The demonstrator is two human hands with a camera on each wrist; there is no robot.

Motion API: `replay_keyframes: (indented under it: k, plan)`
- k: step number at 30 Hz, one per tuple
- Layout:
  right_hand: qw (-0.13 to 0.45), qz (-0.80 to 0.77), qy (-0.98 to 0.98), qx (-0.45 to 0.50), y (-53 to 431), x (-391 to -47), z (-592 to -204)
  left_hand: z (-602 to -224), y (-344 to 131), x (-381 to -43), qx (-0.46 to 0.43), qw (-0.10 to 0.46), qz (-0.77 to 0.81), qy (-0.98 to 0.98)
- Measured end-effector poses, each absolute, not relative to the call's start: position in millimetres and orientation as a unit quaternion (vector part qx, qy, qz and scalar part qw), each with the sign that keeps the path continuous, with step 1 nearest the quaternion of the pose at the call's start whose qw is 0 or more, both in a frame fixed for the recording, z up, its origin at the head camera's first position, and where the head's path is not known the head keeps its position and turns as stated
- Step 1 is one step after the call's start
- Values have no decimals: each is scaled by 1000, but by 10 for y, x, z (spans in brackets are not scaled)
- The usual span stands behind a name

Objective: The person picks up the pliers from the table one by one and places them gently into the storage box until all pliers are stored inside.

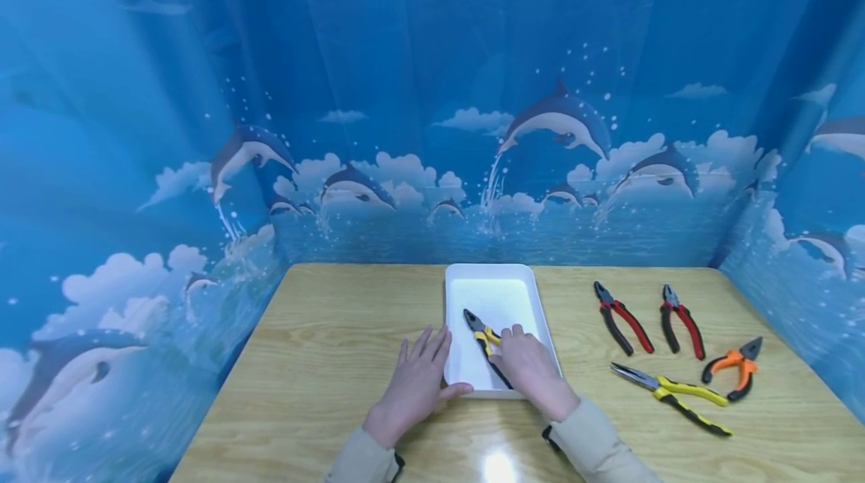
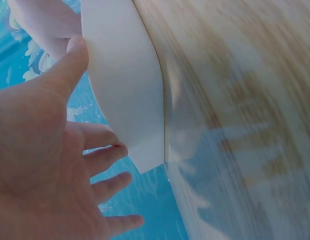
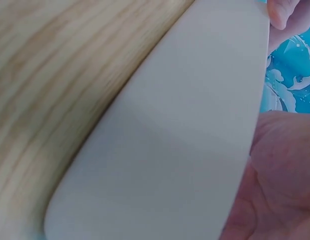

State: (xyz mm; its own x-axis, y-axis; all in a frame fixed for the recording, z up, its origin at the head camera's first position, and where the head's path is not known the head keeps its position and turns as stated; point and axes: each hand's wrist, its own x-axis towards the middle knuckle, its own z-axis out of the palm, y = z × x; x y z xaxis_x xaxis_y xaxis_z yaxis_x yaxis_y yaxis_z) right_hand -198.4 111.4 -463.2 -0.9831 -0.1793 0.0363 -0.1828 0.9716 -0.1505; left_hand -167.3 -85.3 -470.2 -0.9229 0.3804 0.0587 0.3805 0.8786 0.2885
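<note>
Yellow-and-black pliers with a dark head lie aslant in a shallow white tray, head toward the far left. My right hand reaches over the tray's near right side, its curled fingers gripping the right handle. The right wrist view has the tray wall hiding those fingers and the pliers. My left hand touches the tray's left edge with spread, fairly straight fingers, its thumb at the near edge. In the left wrist view, the thumb and index fingertip of that hand meet the tray rim.
Right of the tray lie two red-and-black pliers, yellow-and-black long-nose pliers and small orange-and-black pliers. The wooden table is bordered at the back and sides by a blue dolphin-print curtain.
</note>
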Motion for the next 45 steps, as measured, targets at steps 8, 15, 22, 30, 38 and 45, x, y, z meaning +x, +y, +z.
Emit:
replay_keyframes:
  k: [8,15,22,30,38,45]
  plan:
    - [13,88,-990,114,1061,-1988,-4611,-4709,-860,-1660,-200,7,-150,-968]
    - [5,124,-984,130,1014,-1985,-4634,-4718,-857,-1663,-206,8,-144,-968]
    - [-3,157,-977,145,955,-1981,-4647,-4720,-862,-1669,-205,4,-135,-970]
    - [-6,165,-974,154,892,-1963,-4674,-4717,-873,-1669,-209,6,-132,-969]
    - [11,128,-977,170,841,-1935,-4669,-4715,-894,-1663,-213,11,-137,-967]
    - [-1,126,-978,167,839,-1934,-4655,-4710,-876,-1659,-215,12,-133,-967]
